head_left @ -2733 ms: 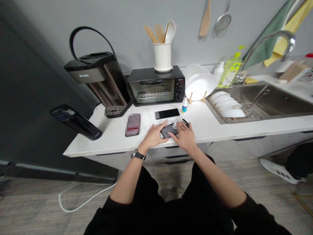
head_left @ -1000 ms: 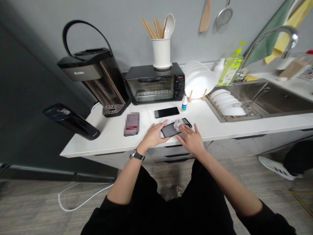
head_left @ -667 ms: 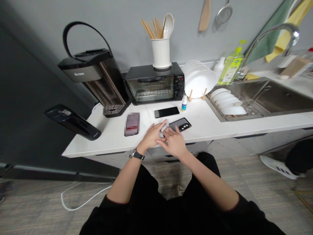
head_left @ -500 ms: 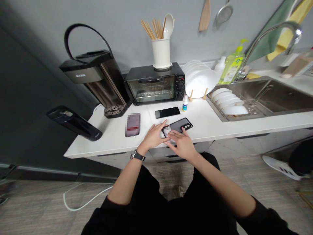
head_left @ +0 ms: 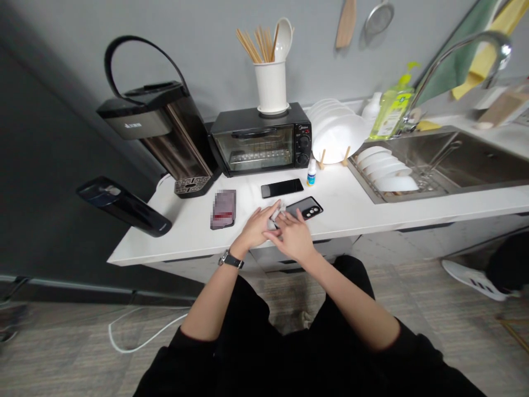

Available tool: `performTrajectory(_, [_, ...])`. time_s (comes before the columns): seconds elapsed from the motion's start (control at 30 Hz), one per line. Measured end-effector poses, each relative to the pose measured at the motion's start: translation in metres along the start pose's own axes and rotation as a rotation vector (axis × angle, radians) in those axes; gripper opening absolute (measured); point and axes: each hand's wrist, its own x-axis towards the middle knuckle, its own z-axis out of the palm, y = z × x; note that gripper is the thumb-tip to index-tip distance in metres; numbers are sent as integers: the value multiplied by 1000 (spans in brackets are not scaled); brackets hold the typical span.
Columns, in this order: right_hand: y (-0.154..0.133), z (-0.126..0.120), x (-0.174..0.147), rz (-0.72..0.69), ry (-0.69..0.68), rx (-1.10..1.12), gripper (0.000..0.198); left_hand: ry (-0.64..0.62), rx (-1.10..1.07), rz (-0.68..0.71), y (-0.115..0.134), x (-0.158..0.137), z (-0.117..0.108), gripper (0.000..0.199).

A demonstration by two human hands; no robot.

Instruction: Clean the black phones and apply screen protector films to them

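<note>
A phone case with a grey back, a black rim and camera holes lies near the counter's front edge. My left hand holds its left end, thumb and fingers apart around it. My right hand presses a crumpled whitish cloth against that end with its fingers. The hands hide much of the cloth and the case's left part. Just behind the case lies a black phone, screen up. A small white spray bottle with a blue and yellow label stands to the phone's right.
Left of my hands are a blurred-out flat item and a dark thermos. Behind stand a drink machine, a toaster oven and racked plates. At right is a sink holding stacked bowls.
My right hand has slid left over the case, closer to my left hand, uncovering more of the camera end. My left hand stays at the case's left end.
</note>
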Motion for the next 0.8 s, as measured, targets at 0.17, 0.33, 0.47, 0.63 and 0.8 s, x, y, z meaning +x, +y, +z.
performTrajectory(0.17, [13,-16,-20,-42,-38,58,48,12,-12,-17,3,0,-2,97])
performTrajectory(0.33, [71,-43,-25,36,22,-99,46,27,-4,-6,10,-1,-2,96])
performTrajectory(0.47, [73,-35,-7,117,69,-156,54,20,-2,-27,11,-1,-2,96])
performTrajectory(0.63, [19,-6,1,53,13,-48,64,2,-7,-7,3,0,-2,96])
performTrajectory(0.8, [14,-20,-15,-62,-108,100,50,9,-16,-25,2,0,-2,97])
